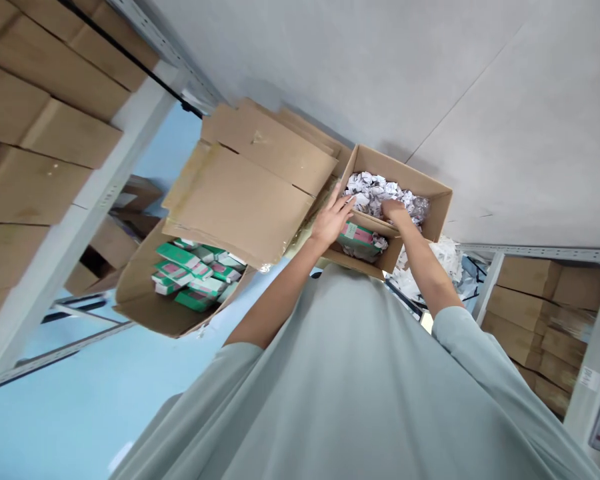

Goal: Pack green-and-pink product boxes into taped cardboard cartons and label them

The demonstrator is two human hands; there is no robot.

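Two cardboard boxes stand side by side in front of my body. The far box (433, 195) holds crumpled paper (373, 190) and a piece of clear plastic (421, 208). My left hand (333, 219) lies with fingers stretched out over the left rim, at the edge of the paper. My right hand (394, 210) reaches down into the paper, fingers curled round some of it; the fingertips are hidden. In the nearer, smaller box (393, 253) there is a green and pink carton (359, 235) under clear plastic, with a little crumpled paper beside it.
Flattened cardboard sheets (250, 193) lie left of the boxes, against the wall. Below them, an open carton (145, 293) holds several green and white small boxes (195, 267). White crumpled paper (445, 260) is heaped at the right. Shelves of brown cartons (35, 120) flank both sides.
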